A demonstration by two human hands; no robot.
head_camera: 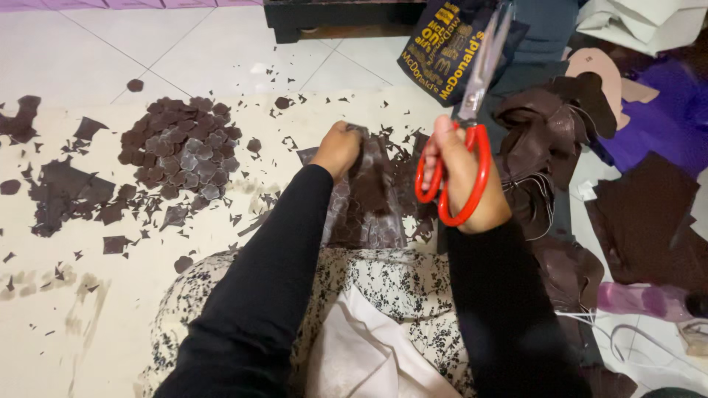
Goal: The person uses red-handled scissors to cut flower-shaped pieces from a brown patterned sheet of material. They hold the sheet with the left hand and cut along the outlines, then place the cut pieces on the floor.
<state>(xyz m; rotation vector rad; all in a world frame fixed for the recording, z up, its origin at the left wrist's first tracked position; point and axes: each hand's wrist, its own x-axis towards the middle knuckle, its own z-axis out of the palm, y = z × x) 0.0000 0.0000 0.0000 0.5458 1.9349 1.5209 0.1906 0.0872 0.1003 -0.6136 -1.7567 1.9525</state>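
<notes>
My right hand (464, 177) grips a pair of scissors (466, 140) by their red handles, the steel blades closed and pointing up and away. My left hand (338, 147) pinches the far edge of a strip of dark brown fabric (365, 203) marked with small rounded shapes, which lies in front of my lap. To the left sits a heap of small cut brown pieces (184, 151) on a cream mat (81, 295). Both arms wear black sleeves.
Brown scraps and offcuts (66, 195) litter the mat's left side. Bunched brown fabric (546, 136) lies at the right, with purple cloth (664, 118), a dark printed bag (442, 48) and a purple tube (641, 301). White floor tiles (184, 44) lie beyond.
</notes>
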